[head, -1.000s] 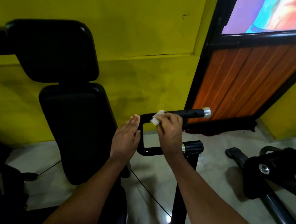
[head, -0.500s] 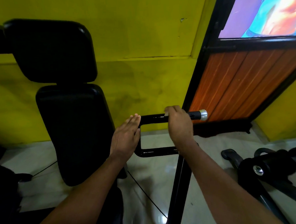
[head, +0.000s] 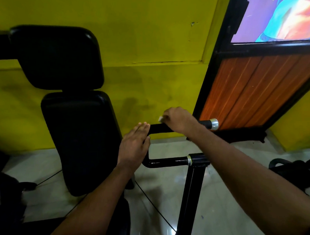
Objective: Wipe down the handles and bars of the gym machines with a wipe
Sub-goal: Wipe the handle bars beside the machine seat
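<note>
1. Yellow wall (head: 146, 37): fills the view from 9 o'clock to 1 o'clock.
2. Pale tiled floor (head: 226, 194): covers the lower half, from 4 o'clock to 8 o'clock.
3. Wood-panelled partition (head: 257, 90): black-framed, at 2 o'clock, leaning in the wide-angle view.
4. Black back pad (head: 80, 139): upright, at 9 o'clock of centre. The black head pad (head: 57, 56) sits directly at its 12 o'clock.
5. Black post (head: 189, 196): rises from 6 o'clock and carries the U-shaped handle.
6. Lower bar (head: 167, 161): enters the post clamp near centre.
7. Upper bar (head: 158, 128): lies at 12 o'clock of the lower bar and ends in a chrome cap (head: 214, 123) at its 3 o'clock end.
8. Left hand (head: 134, 147): fingers straight and together, laid flat against the bend of the handle at the 9 o'clock end. It holds nothing.
9. Right hand (head: 179, 119): fingers curled over the upper bar, midway between the left hand and the chrome cap, clasping the wipe (head: 160, 118) against the bar.
10. Wipe: white, mostly hidden. Only a small corner shows at the 9 o'clock edge of the right hand, just above the upper bar.
</note>
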Demonstrator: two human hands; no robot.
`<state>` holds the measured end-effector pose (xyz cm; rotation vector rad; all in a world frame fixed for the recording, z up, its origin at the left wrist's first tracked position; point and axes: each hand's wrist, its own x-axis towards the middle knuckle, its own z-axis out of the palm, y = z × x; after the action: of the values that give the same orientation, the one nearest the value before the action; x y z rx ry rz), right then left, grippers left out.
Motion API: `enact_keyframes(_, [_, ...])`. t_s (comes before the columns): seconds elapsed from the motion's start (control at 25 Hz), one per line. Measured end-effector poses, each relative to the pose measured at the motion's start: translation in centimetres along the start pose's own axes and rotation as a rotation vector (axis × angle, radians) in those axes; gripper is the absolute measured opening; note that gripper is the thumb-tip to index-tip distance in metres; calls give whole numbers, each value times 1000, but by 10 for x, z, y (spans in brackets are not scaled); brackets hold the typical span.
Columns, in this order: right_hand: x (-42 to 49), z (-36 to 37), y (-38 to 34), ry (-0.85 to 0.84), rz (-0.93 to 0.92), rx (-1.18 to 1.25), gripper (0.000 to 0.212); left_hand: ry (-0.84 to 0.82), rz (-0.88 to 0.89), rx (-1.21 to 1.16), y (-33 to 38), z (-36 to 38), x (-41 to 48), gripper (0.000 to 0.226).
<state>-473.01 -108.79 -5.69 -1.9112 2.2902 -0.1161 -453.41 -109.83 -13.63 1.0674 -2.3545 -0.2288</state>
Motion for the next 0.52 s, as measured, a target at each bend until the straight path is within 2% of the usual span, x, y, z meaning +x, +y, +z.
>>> enact_keyframes(0.08, [6,-1,6,-46,77,-33,26,6,3,8,2,0,-1,46])
enact_keyframes(0.24, [-4,9,-12,30,-19,-26,15,-14,32,23,0,-2,3,45])
enact_keyframes(0.36, [-13,5,1,81,140,-14,18,-14,47,24,1,-4,5,45])
enact_keyframes(0.44, [-22,16,-4,197,26,-41,22,-22,46,16,1,-2,7,45])
enact_keyframes(0.52, [-36,33,-6,383,-105,60,20,-41,54,18,-1,-2,10,46])
